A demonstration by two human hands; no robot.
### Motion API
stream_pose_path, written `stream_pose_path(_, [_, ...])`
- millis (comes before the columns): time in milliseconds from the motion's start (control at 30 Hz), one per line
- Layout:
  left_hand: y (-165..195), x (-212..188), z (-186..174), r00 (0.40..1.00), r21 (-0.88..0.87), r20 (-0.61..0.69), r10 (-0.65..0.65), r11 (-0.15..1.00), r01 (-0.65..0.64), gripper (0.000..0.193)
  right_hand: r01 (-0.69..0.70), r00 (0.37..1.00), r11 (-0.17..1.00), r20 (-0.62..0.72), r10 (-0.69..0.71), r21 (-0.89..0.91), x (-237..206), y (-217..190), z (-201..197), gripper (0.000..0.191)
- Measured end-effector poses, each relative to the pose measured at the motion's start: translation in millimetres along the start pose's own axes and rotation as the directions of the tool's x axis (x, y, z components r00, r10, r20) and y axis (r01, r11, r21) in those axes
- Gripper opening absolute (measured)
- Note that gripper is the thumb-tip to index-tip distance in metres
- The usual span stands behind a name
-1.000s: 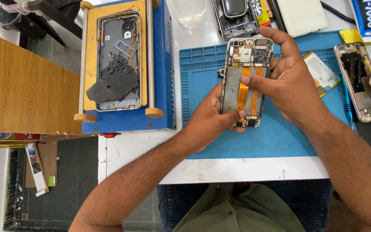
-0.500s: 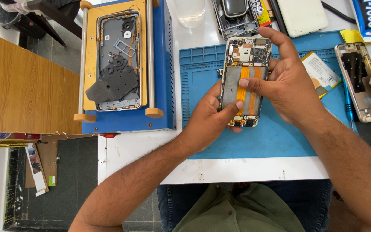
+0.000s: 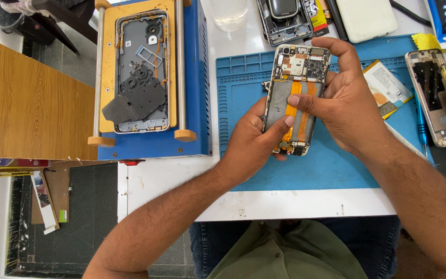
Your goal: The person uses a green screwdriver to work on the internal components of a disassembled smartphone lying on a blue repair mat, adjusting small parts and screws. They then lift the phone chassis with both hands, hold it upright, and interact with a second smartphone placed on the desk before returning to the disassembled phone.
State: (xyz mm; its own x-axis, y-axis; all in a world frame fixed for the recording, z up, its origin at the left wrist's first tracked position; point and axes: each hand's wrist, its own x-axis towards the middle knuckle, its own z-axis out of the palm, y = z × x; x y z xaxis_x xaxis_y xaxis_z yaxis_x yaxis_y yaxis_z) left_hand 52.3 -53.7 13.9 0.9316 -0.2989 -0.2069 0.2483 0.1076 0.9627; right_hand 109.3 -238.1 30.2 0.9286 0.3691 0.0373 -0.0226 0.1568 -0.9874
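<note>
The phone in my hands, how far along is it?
Done: the phone is open, back off, board and orange flex cables bare. In hand: left hand grips its edge, right hand presses a finger on the flex. Left: the battery lies on the blue mat, not refitted.

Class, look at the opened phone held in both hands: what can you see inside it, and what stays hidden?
Inside the opened phone: a circuit board at the top and orange ribbon cables down the middle. The left hand and right hand cover its edges; its underside and the blue mat beneath are hidden.

surface: white table (image 3: 295,204) | left: wooden cabinet (image 3: 27,103) | floor: dark mat (image 3: 86,217) | light: even, bright
</note>
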Motion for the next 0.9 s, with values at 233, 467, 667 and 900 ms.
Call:
stream_pose_path(233, [-1.6,-0.8,1.9,0.998,0.054,-0.017,0.058,0.997,-0.057,0.047,0.023,1.000,0.999,-0.007,-0.023,0.026,-2.2,-1.3,1.3,0.076])
stream_pose_path(467, [-0.9,0.3,-0.9,0.998,0.102,0.014,0.054,0.993,-0.055,0.054,0.046,0.999,0.999,-0.012,-0.046,0.018,-2.6,-0.5,0.5,0.074])
stream_pose_path(667, [1.4,0.1,-2.8,0.996,0.108,0.070,0.048,0.993,-0.055,0.063,0.067,0.998,0.998,-0.006,-0.067,-0.008,-1.6,0.2,-1.1,0.073])
stream_pose_path(900, [2.4,0.0,-3.4,0.995,0.158,0.081,0.054,0.985,-0.066,0.069,0.071,0.997,0.997,0.004,-0.071,-0.025,-3.2,-0.5,-1.4,0.072])
